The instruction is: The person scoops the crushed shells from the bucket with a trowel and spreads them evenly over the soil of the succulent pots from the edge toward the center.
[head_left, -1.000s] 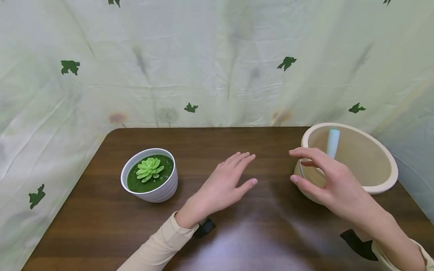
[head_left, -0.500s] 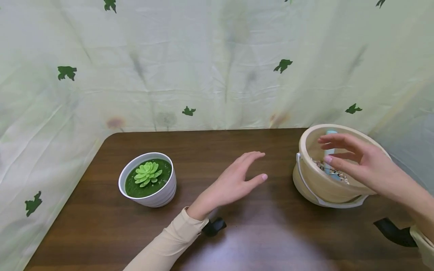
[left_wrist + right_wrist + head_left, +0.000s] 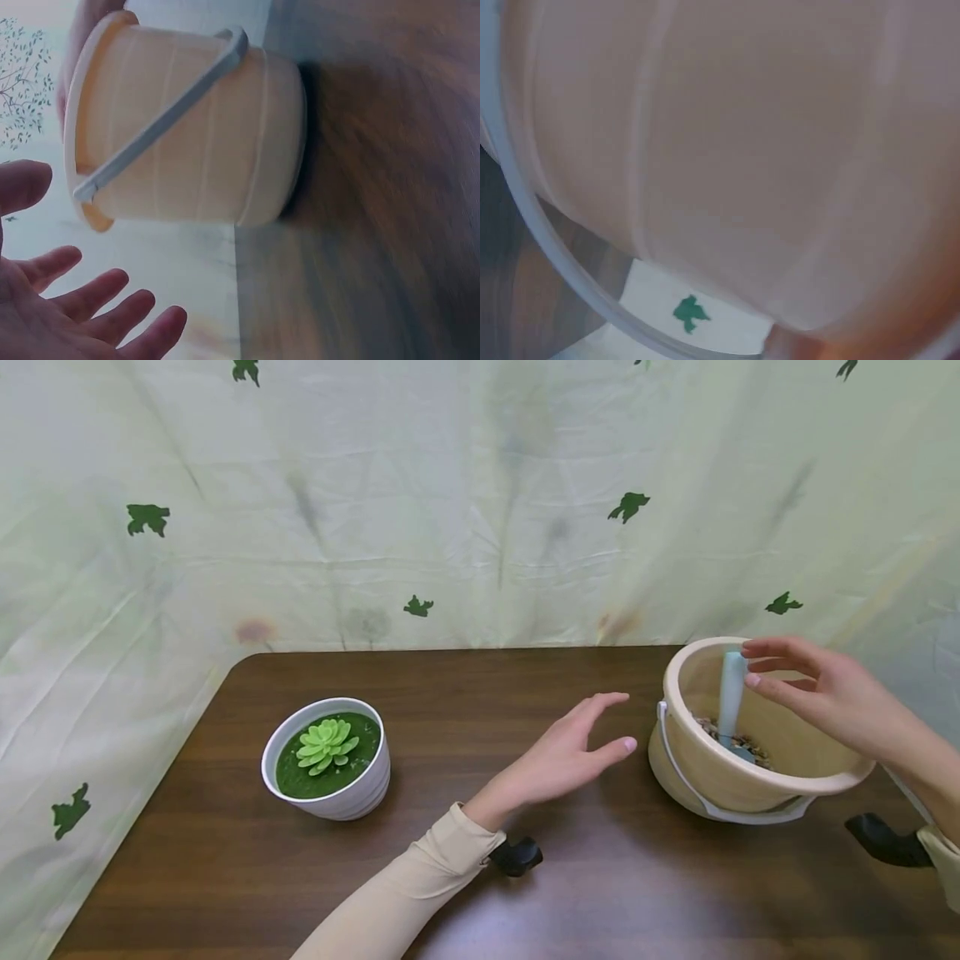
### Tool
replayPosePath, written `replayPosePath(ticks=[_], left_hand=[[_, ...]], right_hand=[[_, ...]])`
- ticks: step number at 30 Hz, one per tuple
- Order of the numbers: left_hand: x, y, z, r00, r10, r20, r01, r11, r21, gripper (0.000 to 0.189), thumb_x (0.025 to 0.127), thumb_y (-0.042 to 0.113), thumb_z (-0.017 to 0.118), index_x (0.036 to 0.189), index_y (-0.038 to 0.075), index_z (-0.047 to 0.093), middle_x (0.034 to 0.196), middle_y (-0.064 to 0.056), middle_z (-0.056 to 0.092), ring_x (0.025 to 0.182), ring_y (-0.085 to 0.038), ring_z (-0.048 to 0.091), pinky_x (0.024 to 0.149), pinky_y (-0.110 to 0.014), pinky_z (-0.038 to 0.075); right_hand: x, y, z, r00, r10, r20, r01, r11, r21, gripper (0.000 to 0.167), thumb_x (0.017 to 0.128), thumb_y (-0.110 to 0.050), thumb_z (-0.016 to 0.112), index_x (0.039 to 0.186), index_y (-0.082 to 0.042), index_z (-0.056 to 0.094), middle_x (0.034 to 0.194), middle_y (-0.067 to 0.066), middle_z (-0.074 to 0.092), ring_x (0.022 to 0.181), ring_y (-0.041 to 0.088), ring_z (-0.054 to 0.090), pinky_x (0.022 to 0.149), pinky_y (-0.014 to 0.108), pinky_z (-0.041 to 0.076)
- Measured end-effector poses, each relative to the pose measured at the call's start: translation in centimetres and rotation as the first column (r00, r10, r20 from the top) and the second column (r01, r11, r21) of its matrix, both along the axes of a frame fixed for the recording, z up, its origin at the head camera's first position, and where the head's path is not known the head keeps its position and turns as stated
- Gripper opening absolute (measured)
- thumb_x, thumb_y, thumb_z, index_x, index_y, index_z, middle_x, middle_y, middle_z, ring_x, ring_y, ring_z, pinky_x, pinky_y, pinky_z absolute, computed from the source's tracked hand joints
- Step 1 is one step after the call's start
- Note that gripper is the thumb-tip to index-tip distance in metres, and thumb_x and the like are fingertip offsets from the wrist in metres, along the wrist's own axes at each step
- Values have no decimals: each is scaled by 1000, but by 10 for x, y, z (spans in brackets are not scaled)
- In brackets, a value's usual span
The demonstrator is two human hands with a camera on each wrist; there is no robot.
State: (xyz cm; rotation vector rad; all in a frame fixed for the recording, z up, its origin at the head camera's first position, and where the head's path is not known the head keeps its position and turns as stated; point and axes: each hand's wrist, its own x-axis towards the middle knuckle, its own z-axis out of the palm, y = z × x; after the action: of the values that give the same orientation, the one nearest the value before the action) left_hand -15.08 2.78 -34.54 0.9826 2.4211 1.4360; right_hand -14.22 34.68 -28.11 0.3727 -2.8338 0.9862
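Observation:
My right hand (image 3: pixel 832 693) reaches over the beige bucket (image 3: pixel 686 772) at the right, thumb and fingers apart. Its fingertips are right at the upper end of a light blue trowel (image 3: pixel 732 693), which stands upright inside, its lower part among small mixed pebbles (image 3: pixel 759 756). Left of the bucket, my left hand (image 3: pixel 562 756) hovers above the table with fingers extended and nothing in it. In the left wrist view its spread fingers point toward the bucket (image 3: pixel 187 135). The right wrist view is filled by the bucket's wall (image 3: pixel 742 150), with the right fingers mostly hidden.
A white ribbed pot (image 3: pixel 360 785) with a green succulent (image 3: pixel 327 745) stands on the left of the brown wooden table (image 3: pixel 480 693). The bucket's grey handle (image 3: pixel 697 797) hangs down its near side. Pale cloth (image 3: pixel 480 527) with green leaf shapes backs the table.
My right hand has moved right, from the bucket's left side to over its opening beside the trowel. My left hand has drifted right toward the bucket. The pot stays put.

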Motion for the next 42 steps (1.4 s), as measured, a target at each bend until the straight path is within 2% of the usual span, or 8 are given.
replayPosePath(ticks=[11, 15, 20, 25, 30, 34, 38, 42], left_hand=[[-5, 31, 3, 990, -52, 132, 30, 987, 159, 63, 97, 41, 60, 152, 34, 30, 147, 6, 42, 133, -12, 42, 102, -34, 41], [-8, 41, 2, 979, -99, 178, 61, 976, 211, 60, 98, 36, 60, 151, 33, 33, 145, 7, 45, 129, -12, 46, 99, -30, 41], [-12, 49, 4, 982, -94, 162, 66, 983, 170, 60, 97, 41, 60, 151, 28, 39, 143, 14, 44, 125, -6, 47, 98, -26, 40], [-15, 57, 5, 982, -52, 180, 30, 992, 125, 69, 91, 46, 66, 151, 32, 35, 142, 14, 43, 124, -5, 45, 98, -26, 39], [-19, 64, 5, 973, -35, 228, 1, 989, 150, 77, 86, 44, 73, 151, 37, 32, 141, 13, 44, 123, -2, 43, 97, -26, 40], [-21, 68, 5, 955, -65, 290, 0, 976, 218, 79, 84, 36, 77, 149, 38, 32, 137, 9, 47, 116, -4, 48, 86, -25, 46], [-22, 72, 4, 938, -100, 331, 5, 961, 278, 80, 84, 29, 77, 149, 38, 31, 135, 5, 49, 111, -6, 50, 79, -24, 48], [-22, 73, 2, 941, -102, 323, 10, 961, 275, 79, 84, 29, 77, 149, 38, 31, 139, 5, 46, 115, -3, 47, 84, -23, 46]], right_hand=[[-15, 11, -12, 999, 10, 52, -12, 999, 44, 47, 98, -25, 63, 141, -11, 50, 135, 13, 55, 109, -4, 50, 78, 2, 36], [-18, 12, -15, 998, 35, 52, -39, 997, 69, 47, 98, -21, 63, 141, -9, 51, 136, 14, 52, 113, 8, 52, 81, 7, 41], [-18, 10, -16, 998, 45, 33, -47, 996, 71, 46, 98, -15, 62, 142, -6, 51, 132, 16, 47, 108, 2, 50, 80, 6, 41], [-17, 7, -16, 999, 27, 45, -28, 999, 15, 42, 98, -14, 61, 137, -3, 49, 131, 15, 46, 103, -10, 44, 77, 3, 37], [-16, 6, -14, 992, 54, 114, -45, 996, -82, 41, 100, -12, 58, 136, -5, 39, 127, 17, 51, 101, -11, 52, 76, 16, 50], [-19, 8, -15, 981, 146, 129, -124, 979, -163, 42, 100, -2, 55, 137, -4, 35, 117, 11, 58, 96, 1, 63, 72, 30, 56], [-21, 11, -17, 967, 231, 109, -210, 962, -175, 43, 100, 1, 52, 140, 0, 38, 111, -1, 65, 95, 6, 66, 71, 29, 56], [-18, 13, -18, 983, 172, 66, -159, 973, -169, 41, 100, 0, 52, 140, -2, 43, 109, -8, 67, 93, 4, 65, 68, 27, 56]])
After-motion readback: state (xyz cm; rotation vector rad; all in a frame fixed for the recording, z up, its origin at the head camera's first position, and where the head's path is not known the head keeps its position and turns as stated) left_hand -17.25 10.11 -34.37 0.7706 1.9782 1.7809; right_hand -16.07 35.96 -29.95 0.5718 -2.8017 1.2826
